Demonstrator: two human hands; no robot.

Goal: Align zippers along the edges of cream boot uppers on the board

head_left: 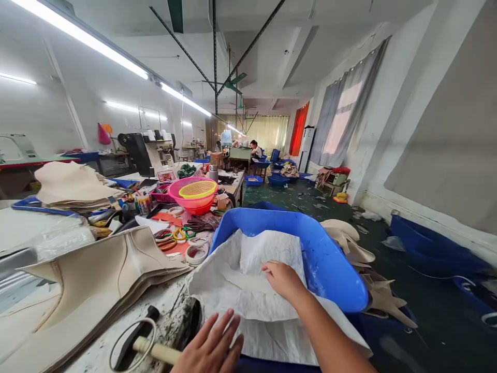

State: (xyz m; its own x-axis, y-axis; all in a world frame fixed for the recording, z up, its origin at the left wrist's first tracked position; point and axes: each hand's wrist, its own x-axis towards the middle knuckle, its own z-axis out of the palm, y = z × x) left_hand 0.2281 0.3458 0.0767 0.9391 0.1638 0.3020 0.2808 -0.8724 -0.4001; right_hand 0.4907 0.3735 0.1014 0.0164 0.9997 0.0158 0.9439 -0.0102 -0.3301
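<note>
My right hand (286,281) reaches over a blue plastic tub (330,259), its fingers curled down onto a crumpled white sheet (233,295) that looks like a woven sack. The thumb is hidden. Lower down, my left hand (212,344) is open with fingers spread, near the sheet's front edge. It overlaps the wooden handle of a hammer (161,352), whose dark head lies on the table. A pale ring (150,348) lies around the hammer. Left of it, a stack of beige shaped pieces (97,274) with curved seams rests on the table.
Scissors (179,234), tape rolls (197,253) and a pink basket (193,194) holding a yellow one crowd the table behind. More beige pieces (345,238) lie right of the tub. Another blue tub (435,248) stands by the wall. A person (255,150) sits far back.
</note>
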